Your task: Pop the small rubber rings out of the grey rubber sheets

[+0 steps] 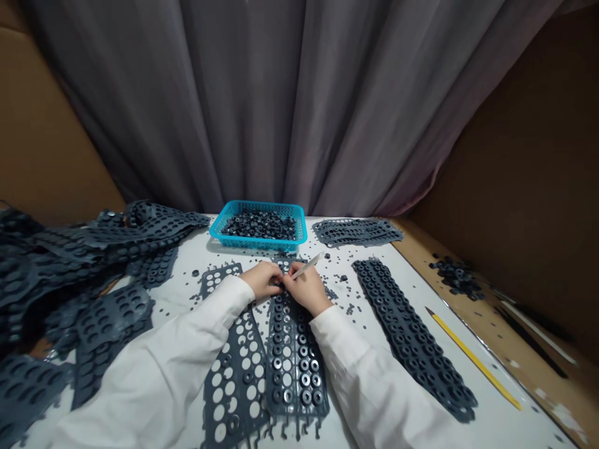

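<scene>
My left hand (263, 279) and my right hand (305, 288) meet over the far end of a dark rubber sheet (294, 362) studded with small rings. The right hand is closed round a thin pale tool (306, 266) that points up and to the right. The left hand's fingers are curled and press down on the sheet's far end right beside the tool hand. To the left of that sheet lies a punched-out sheet (234, 368) with empty round holes. Both arms wear white sleeves.
A turquoise basket (259, 226) of loose black rings stands at the back. Heaps of emptied sheets (84, 274) cover the left. Another full strip (412, 337) lies right, a flat stack (356, 231) behind it. A yellow pencil (472, 358) and loose rings (456, 274) lie right.
</scene>
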`<state>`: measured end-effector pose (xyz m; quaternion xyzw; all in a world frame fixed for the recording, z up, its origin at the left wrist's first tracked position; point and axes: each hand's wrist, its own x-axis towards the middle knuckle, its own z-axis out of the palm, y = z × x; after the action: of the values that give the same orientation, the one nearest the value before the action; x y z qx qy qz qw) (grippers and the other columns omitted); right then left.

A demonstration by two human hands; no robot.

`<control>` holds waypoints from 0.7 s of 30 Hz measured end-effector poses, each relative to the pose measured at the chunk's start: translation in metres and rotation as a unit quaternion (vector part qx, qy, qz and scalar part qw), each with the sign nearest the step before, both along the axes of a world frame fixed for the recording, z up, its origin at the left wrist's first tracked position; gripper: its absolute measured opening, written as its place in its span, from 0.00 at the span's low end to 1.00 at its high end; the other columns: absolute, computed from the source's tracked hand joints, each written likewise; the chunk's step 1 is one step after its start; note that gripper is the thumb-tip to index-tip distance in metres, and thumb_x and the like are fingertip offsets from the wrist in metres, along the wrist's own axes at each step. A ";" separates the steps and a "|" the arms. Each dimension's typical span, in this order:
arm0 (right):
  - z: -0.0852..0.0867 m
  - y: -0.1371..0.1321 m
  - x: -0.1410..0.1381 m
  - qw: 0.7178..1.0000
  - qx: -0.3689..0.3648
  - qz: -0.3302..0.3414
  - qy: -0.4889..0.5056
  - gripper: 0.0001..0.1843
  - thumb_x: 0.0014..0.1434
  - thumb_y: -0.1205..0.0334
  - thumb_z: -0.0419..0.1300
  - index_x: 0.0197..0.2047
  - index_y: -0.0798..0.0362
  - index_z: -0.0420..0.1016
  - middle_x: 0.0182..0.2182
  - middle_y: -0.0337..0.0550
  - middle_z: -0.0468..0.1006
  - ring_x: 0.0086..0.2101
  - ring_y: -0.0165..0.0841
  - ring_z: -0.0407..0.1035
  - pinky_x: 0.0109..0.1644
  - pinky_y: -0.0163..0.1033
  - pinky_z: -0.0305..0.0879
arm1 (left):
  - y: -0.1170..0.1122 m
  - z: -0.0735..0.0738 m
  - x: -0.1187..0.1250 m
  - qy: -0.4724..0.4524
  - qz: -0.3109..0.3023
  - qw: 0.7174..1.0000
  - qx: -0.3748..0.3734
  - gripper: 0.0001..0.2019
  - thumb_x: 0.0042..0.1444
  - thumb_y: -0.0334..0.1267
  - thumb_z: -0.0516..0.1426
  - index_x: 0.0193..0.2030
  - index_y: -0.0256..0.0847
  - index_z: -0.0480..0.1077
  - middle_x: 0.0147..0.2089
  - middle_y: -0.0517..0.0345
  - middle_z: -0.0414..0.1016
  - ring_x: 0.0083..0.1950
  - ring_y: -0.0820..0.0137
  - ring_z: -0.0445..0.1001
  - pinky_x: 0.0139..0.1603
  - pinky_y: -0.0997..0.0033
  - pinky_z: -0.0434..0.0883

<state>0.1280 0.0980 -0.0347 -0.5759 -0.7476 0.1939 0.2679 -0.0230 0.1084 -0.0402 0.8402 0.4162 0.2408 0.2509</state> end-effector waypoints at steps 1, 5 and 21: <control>0.001 -0.001 0.000 1.000 -0.001 0.001 -0.005 0.07 0.48 0.64 0.56 0.21 0.53 0.65 0.18 0.39 0.69 0.21 0.29 0.62 0.24 0.31 0.49 | 0.001 -0.001 0.000 -0.004 -0.005 1.000 0.002 0.05 0.37 0.28 0.61 0.19 0.39 0.68 0.22 0.60 0.66 0.26 0.71 0.63 0.28 0.74 0.57; 0.003 -0.002 0.000 1.000 0.010 0.010 -0.027 0.06 0.48 0.66 0.55 0.21 0.53 0.65 0.19 0.39 0.69 0.22 0.29 0.62 0.25 0.32 0.48 | 0.006 0.001 -0.011 -0.047 0.031 0.998 -0.035 0.02 0.43 0.30 0.59 0.23 0.38 0.71 0.24 0.58 0.70 0.28 0.70 0.66 0.31 0.74 0.60; 0.003 0.003 0.006 0.994 -0.038 0.042 0.091 0.08 0.44 0.68 0.54 0.17 0.52 0.60 0.14 0.35 0.68 0.20 0.28 0.63 0.25 0.30 0.54 | -0.002 -0.001 -0.015 -0.070 0.065 0.981 -0.169 0.16 0.42 0.25 0.47 0.33 0.38 0.73 0.22 0.63 0.70 0.25 0.74 0.66 0.28 0.77 0.61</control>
<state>0.1341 0.1010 -0.0315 -0.5336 -0.7361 0.2849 0.3038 -0.0380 0.1064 -0.0415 0.7377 0.4864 0.2405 0.4017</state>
